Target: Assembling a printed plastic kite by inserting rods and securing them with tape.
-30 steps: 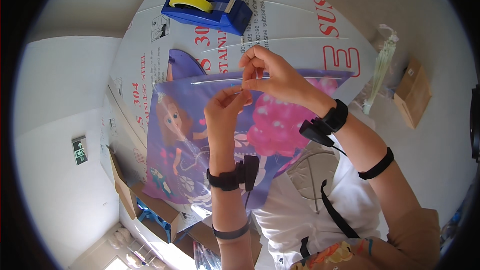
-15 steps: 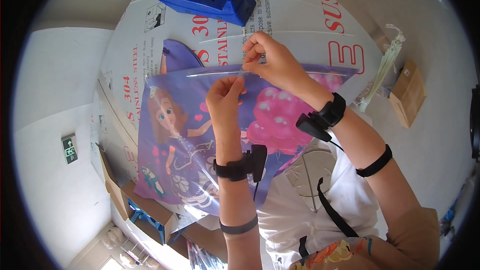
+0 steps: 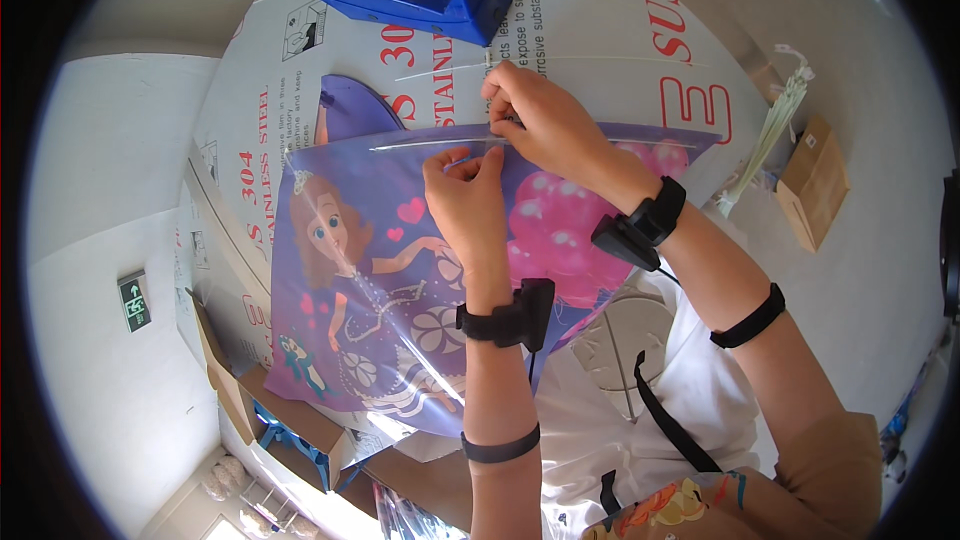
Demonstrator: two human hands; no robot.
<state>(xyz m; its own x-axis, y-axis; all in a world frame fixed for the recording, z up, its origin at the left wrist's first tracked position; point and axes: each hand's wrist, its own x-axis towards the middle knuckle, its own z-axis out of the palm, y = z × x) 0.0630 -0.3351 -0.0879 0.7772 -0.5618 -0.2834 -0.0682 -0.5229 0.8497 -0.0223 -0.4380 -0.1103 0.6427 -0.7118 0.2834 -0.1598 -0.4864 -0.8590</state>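
Note:
A glossy purple plastic sheet [image 3: 400, 270] printed with a cartoon princess and pink balloons lies before me. A thin pale rod or strip [image 3: 415, 144] runs along its far edge. My left hand [image 3: 465, 205] is closed just below that edge, with thumb and bent fingers close together. Over the edge, slightly right and farther away, my right hand [image 3: 545, 125] is closed with curled fingers, its fingertips close to the left thumb. Whatever lies between the fingertips of either hand is too small or hidden to make out.
A blue tape dispenser [image 3: 420, 0] with a yellow-cored roll stands at the far side of the printed table [image 3: 590, 60]. A purple curved piece [image 3: 355, 105] lies behind the sheet. At right are bundled pale strips [image 3: 770, 130] and a brown carton [image 3: 815, 185]; an open cardboard box [image 3: 300, 430] stands lower left.
My left hand has shifted to the right and its fingers have turned. The clear piece seen between both hands' fingertips no longer shows there. My right hand has barely moved.

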